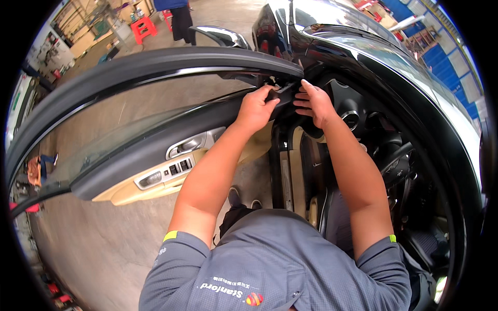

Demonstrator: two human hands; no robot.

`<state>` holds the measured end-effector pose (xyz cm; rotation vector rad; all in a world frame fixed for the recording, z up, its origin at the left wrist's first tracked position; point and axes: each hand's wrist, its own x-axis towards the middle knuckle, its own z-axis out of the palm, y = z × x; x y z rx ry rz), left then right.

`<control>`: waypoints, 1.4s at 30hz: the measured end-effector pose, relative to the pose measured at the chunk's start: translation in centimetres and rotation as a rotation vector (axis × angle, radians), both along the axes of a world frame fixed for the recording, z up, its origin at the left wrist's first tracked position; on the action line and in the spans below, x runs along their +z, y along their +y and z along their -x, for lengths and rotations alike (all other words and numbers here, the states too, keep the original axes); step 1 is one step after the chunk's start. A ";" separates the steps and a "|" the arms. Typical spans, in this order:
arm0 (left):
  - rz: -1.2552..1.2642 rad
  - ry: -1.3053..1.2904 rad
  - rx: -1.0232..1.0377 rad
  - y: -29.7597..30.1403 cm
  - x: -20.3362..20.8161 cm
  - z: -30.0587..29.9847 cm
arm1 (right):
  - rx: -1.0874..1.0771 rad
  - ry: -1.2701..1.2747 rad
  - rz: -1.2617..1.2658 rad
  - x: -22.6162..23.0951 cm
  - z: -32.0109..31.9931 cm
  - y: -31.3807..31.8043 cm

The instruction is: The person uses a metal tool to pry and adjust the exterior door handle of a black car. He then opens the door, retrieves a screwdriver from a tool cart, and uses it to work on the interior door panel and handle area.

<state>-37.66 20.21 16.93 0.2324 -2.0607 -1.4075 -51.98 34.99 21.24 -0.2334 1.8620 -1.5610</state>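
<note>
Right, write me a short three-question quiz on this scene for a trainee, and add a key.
1. Multiple choice. Which is nearer the round, silver-rimmed dashboard vent?
A) left grip
B) right grip

2. True or false: the black car door with cream trim stands open.

3. Fill in the colour: in the background, beyond the door, stands a four-legged plastic stool that is ____.

Key: 1. B; 2. True; 3. red.
</note>
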 end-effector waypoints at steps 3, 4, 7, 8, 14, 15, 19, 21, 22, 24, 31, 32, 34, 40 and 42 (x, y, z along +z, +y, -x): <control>0.011 -0.036 -0.087 -1.9 0.4 0.1 | -0.019 -0.048 -0.028 1.1 -0.7 -1.5; 0.037 -0.042 -0.109 -2.3 0.6 0.1 | -0.040 -0.060 -0.030 1.0 -0.8 -1.8; 0.084 0.070 -0.061 -1.9 -0.5 0.4 | -0.113 -0.106 -0.011 0.3 -0.6 -2.8; 0.087 0.121 -0.024 -1.3 -1.2 0.7 | -0.097 -0.107 0.030 -0.1 -0.4 -2.7; -0.178 0.140 0.003 0.6 -2.4 1.1 | -0.142 -0.142 0.091 -0.6 -0.9 -2.5; -0.245 0.132 -0.027 0.2 -2.6 1.3 | -0.157 -0.158 0.076 -0.5 -0.9 -2.9; 0.052 0.186 -0.009 -1.0 -2.9 1.5 | -0.203 -0.197 0.054 0.3 -1.6 -3.7; 0.215 0.317 0.001 -1.4 -2.9 1.8 | -0.197 -0.210 0.067 1.0 -2.3 -3.8; 0.183 0.241 0.003 -1.5 -2.9 2.0 | -0.192 -0.217 0.072 1.3 -2.6 -3.9; 0.120 0.088 0.008 -1.3 -2.4 2.3 | -0.199 -0.228 0.081 1.4 -2.8 -4.1; 0.018 0.032 -0.200 -2.5 -2.6 3.5 | -0.227 -0.195 0.126 1.0 -3.3 -4.5; 0.019 0.038 -0.227 -2.7 -2.6 3.4 | -0.232 -0.193 0.132 1.0 -3.3 -4.6; 0.037 0.034 -0.250 -3.0 -2.2 3.2 | -0.241 -0.193 0.145 0.8 -3.3 -4.8; 0.227 0.341 -0.477 -3.4 -3.1 3.6 | -0.273 -0.210 0.148 -3.9 -2.9 -2.3; 0.264 0.295 -0.462 -3.6 -3.5 3.4 | -0.324 -0.289 0.255 -4.1 -4.7 -1.9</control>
